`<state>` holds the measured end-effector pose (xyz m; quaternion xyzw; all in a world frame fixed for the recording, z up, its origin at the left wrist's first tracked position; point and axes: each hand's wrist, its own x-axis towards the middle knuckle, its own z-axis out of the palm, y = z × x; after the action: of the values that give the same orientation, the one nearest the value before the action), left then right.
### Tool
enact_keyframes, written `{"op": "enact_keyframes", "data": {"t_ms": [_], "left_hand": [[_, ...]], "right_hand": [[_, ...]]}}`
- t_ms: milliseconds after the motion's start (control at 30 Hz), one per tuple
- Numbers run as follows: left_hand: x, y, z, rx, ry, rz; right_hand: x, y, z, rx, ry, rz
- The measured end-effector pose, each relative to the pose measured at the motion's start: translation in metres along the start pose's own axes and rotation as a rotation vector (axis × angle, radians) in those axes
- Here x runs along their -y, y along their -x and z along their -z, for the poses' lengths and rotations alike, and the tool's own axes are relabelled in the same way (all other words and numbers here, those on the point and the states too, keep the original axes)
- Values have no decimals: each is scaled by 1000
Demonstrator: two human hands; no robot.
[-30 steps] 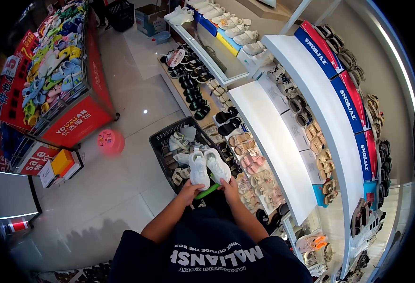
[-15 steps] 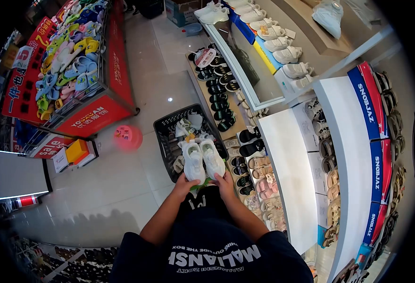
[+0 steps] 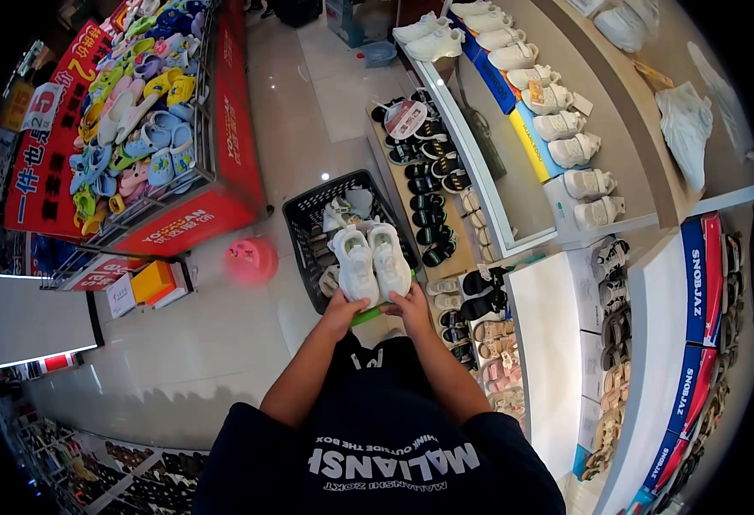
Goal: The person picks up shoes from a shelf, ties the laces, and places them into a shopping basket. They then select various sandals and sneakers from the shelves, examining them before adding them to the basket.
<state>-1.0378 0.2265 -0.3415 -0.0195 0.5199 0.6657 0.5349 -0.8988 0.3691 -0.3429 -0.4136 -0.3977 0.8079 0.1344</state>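
A pair of white sneakers is held side by side in front of me, toes toward my body. My left hand (image 3: 343,314) grips the toe end of the left sneaker (image 3: 355,268). Round the toe of the right sneaker (image 3: 390,263) are the fingers of my right hand (image 3: 408,309). Beyond and below the pair stands a black plastic basket (image 3: 301,257) with more shoes inside, partly hidden by the sneakers. Just under my hands shows a bright green edge (image 3: 367,316); what it belongs to is hidden.
To the right, a low shelf (image 3: 398,184) carries black sandals, beside white display counters (image 3: 548,335) and a row of white sneakers (image 3: 557,126). On the left are a pink stool (image 3: 251,260), shoe boxes (image 3: 152,281) and a red-sided bin (image 3: 175,230) heaped with colourful clogs.
My view has shifted, so the shelves sit further right and lower. Both hands and the sneakers are slightly higher in view, and more of the green edge shows. Both hands keep their hold.
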Motion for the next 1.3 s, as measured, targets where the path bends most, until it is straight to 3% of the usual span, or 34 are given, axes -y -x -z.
{"op": "enact_keyframes", "data": {"t_ms": [233, 767, 800, 1067, 1300], "left_hand": [[-65, -52, 46, 148, -29, 115], [-153, -115, 85, 197, 61, 99], [-171, -106, 71, 259, 105, 31], [-192, -133, 55, 212, 13, 115], [-217, -172, -40, 256, -15, 191]], "right_hand": [[7, -61, -45, -19, 30, 48], [37, -138, -124, -25, 32, 97], [27, -146, -119, -29, 10, 129], [47, -144, -113, 18, -277, -18], [115, -129, -75, -102, -478, -9]]}}
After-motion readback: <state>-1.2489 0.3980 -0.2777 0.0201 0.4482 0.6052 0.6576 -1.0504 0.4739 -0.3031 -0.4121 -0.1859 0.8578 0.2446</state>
